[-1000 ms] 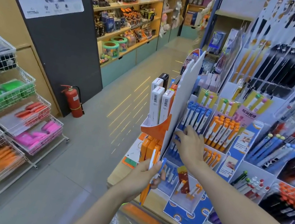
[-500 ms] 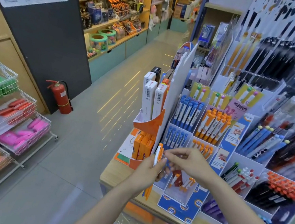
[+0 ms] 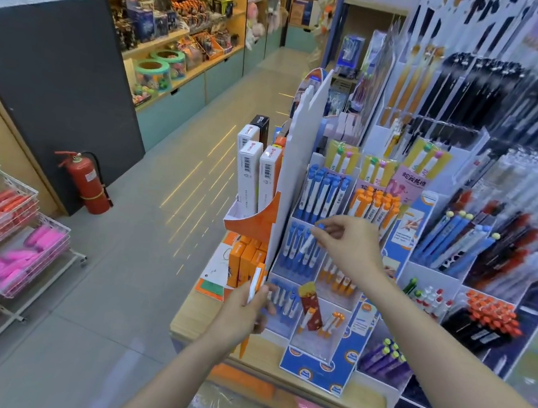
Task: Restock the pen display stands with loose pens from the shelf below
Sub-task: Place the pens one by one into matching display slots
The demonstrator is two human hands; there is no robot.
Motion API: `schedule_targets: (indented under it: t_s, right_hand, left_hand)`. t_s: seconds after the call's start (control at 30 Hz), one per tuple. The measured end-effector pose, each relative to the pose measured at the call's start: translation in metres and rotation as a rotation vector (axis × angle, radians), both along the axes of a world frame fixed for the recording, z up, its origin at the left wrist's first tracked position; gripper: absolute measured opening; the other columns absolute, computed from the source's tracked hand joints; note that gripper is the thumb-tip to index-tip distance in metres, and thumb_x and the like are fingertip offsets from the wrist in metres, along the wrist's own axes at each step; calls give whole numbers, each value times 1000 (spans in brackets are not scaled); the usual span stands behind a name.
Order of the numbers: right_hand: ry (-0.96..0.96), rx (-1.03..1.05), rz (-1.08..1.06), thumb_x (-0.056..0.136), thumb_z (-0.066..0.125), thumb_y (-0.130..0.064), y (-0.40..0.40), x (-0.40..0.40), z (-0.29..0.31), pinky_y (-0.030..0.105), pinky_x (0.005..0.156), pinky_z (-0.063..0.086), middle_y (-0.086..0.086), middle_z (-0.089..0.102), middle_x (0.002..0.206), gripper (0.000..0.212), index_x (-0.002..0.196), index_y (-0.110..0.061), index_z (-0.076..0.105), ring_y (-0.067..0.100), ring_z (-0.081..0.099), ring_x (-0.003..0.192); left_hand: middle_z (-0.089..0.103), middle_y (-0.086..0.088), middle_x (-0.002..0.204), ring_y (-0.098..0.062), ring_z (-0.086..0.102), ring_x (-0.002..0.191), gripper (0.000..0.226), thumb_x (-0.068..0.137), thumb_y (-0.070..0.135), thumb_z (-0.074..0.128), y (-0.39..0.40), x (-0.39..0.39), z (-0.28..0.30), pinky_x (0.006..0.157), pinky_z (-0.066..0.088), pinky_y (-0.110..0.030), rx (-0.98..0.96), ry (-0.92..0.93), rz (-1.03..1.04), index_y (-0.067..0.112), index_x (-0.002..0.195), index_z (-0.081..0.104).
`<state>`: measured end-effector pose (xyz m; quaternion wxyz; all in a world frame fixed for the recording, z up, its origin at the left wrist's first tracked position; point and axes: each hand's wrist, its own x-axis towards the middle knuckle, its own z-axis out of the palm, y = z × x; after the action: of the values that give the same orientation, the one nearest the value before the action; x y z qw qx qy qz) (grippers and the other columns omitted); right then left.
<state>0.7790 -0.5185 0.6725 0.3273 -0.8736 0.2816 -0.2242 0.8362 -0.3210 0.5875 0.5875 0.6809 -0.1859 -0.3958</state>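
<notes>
Centre of frame, the right hand (image 3: 348, 246) pinches a blue pen (image 3: 310, 240) by its cap, its tip lowered over the middle blue tier of the stand (image 3: 314, 362). Lower centre, the left hand (image 3: 241, 314) is curled round a small bundle of spare pens (image 3: 254, 284), white and orange, held upright beside the stand at the desk (image 3: 209, 320) edge. This looks like the slotting step: next the pen needs steering down between its neighbours and letting go, then another drawn from the bundle.
</notes>
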Motion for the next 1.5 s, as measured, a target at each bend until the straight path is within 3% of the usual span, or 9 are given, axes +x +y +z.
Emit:
schedule_targets:
  t_s: [0.1,0.2,0.43,0.63,0.87,1.0,1.17,1.3,1.5]
  right_hand:
    - [-20,-37,-17,88,73,-25,3,15,-14,23,79,55,-4,64,75,21,101,-8,74,8,64,73]
    - [-10,-48,-34,88,72,-23,5,23,-28,21,78,53,-4,64,77,23,104,-6,74,7,60,73]
    - [53,-84,-60,87,73,-25,8,32,-48,29,80,57,3,72,86,23,102,-8,74,12,65,78]
    - [166,-311,-31,89,68,-26,20,38,-54,41,68,56,1,68,91,17,102,-15,65,22,65,81]
    - [274,-437,8,89,68,-29,26,49,-51,37,64,54,6,69,90,20,98,-13,60,26,66,80]
    - [147,-122,-11,93,64,-25,33,26,-36,33,68,57,-3,68,88,27,119,-18,63,16,67,71]
    - [66,626,78,92,65,-30,57,-42,-27,19,59,52,-5,70,69,21,107,-17,73,9,66,60]
    - [-35,716,-66,85,74,-24,51,-65,-41,36,68,57,3,75,83,20,104,-16,74,20,67,71]
    - [-117,725,-162,77,81,-14,15,-79,-20,26,64,56,11,73,75,18,90,-6,70,16,67,64]
  left_hand:
    - [47,4,68,-4,37,50,29,108,35,38,3,0,-2,49,31,-20,-12,31,5,16,119,57]
    - [43,3,69,-2,34,49,28,107,38,38,10,3,-2,47,29,-18,-14,57,10,16,117,53]
    - [52,-1,75,-2,35,46,24,109,28,38,23,12,0,47,29,-17,1,145,36,18,121,55]
    - [56,1,74,-5,35,49,14,108,23,40,20,14,6,49,28,-20,-25,109,-40,16,117,48]
    - [58,-2,81,-8,34,53,20,108,26,41,19,14,13,54,29,-23,-119,18,-128,14,124,47]
    - [54,4,75,-5,35,53,29,107,31,40,14,13,12,52,28,-20,-134,37,-146,11,127,47]
    - [43,7,68,-4,30,49,25,105,43,40,-11,0,10,44,23,-17,-95,130,-178,26,121,51]
    - [43,6,67,-6,28,45,31,105,48,33,-35,-22,6,42,24,-19,-68,29,-248,24,122,42]
    - [53,0,75,-10,43,50,25,108,37,34,-72,-37,26,46,35,-19,-151,-63,-320,14,113,42]
